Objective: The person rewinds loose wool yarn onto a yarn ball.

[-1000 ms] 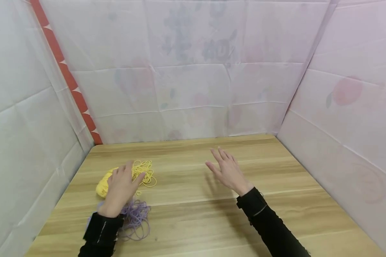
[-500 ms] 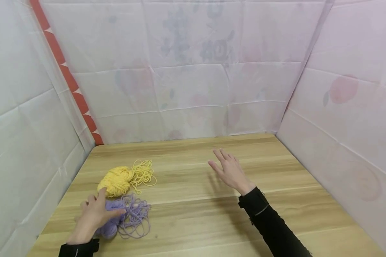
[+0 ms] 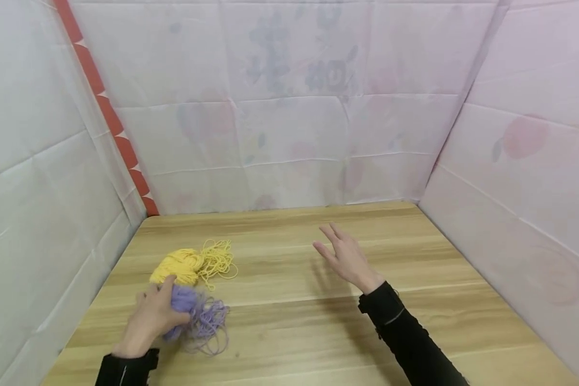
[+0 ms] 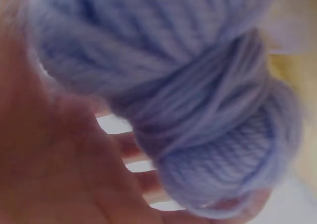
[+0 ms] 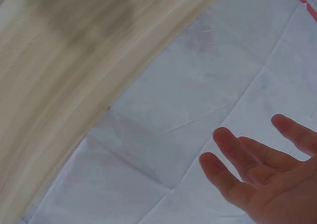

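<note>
My left hand (image 3: 150,317) grips a purple skein of yarn (image 3: 184,300) at the table's left, thumb on the near side. Up close in the left wrist view, the purple skein (image 4: 198,110) is wound tight around its middle, and the fingers pass behind it. Its loose purple strands (image 3: 211,324) trail to the right. Just beyond lies a yellow skein of yarn (image 3: 178,265), its loose yellow strands (image 3: 218,260) spread on its right side. Over the middle of the table, my right hand (image 3: 347,261) hovers with fingers extended, holding nothing.
The wooden table (image 3: 289,332) is enclosed by a pale sheet at the back (image 3: 289,134), one on the left (image 3: 43,214) and one on the right (image 3: 516,214). A red strip (image 3: 108,112) runs down the back left corner.
My left hand moved from over the yellow skein back toward me to the purple skein, took hold of it and shifted it slightly forward and right. The right hand stayed nearly still.
</note>
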`<state>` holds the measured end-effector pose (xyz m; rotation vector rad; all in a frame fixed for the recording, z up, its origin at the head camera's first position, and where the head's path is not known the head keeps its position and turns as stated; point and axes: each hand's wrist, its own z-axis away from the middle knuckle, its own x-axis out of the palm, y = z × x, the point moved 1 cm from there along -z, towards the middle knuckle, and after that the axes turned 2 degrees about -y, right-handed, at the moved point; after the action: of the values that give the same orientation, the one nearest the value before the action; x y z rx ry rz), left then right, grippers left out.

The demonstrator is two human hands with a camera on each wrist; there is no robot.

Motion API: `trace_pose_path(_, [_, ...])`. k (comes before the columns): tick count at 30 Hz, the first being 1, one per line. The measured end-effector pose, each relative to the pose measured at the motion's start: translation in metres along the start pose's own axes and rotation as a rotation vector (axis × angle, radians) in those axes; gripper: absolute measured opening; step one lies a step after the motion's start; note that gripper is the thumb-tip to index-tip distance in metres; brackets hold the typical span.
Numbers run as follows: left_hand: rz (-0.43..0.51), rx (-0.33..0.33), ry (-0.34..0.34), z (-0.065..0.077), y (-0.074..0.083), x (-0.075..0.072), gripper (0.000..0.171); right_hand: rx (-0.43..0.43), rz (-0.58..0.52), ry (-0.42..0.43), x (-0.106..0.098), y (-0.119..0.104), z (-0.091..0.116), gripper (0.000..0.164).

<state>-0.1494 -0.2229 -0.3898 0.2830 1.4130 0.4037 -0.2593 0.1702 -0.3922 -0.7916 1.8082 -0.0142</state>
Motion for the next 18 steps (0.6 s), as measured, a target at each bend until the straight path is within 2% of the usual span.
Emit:
trace_pose_path(3, [-0.019,0.096,0.118,0.001,0.033,-0.019,0.096,-0.045,-0.087,-0.003,-0.001,-0.013,-0.006,0.060])
trace_pose_path(5, [-0.030,0.178,0.197,-0.005,0.060,-0.030,0.092,-0.054,-0.162,-0.008,-0.005,-0.023,-0.010,0.063])
trace_pose_path(8, [-0.054,0.280,0.281,-0.014,0.099,-0.040,0.092,-0.062,-0.275,-0.043,-0.012,-0.040,-0.019,0.067])
trace_pose_path(13, [-0.089,0.409,0.364,-0.025,0.156,-0.045,0.100,-0.096,-0.502,-0.118,-0.022,-0.068,-0.037,0.073])
trace_pose_path(18, [-0.118,0.591,0.447,-0.032,0.193,-0.040,0.103,-0.103,-0.839,-0.207,-0.026,-0.081,-0.047,0.073])
